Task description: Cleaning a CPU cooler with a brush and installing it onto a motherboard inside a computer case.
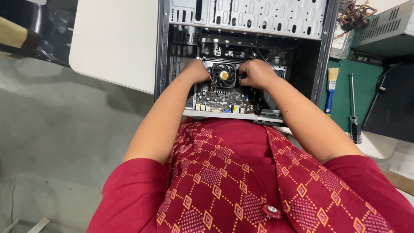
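Standing right behind them here; the open computer case (246, 56) lies on its side on the bench (116, 47), near the front edge and hard against the person's body, with both arms reaching in; the work in hand looks like the cooler fan (224, 75) on the motherboard (220, 100), which sits in the middle of the case, nearer the front edge of the bench than the drive bays.

The left hand (196, 71) is against the left side of the fan, the right hand (257, 73) against its right side; both are curled into loose fists with the fingers tucked down at the fan's edges; whether they are pinching a clip, a screw or the fan's red and black wire I can't tell, since the knuckles hide the tips.

My guess at the step: working the cooler's fastenings on both sides at once, either seating it or freeing it; can't say which from here. Whatever comes after probably wants even pressure on both sides so the thing doesn't tilt, and some care with that thin wire just beside the left hand.

Off toward the right edge of the bench, on a green mat (345, 92), lie a blue-handled brush (331, 88) and a screwdriver (353, 112), side by side and well apart from the hands; a grey power supply (388, 30) sits at the far right corner.
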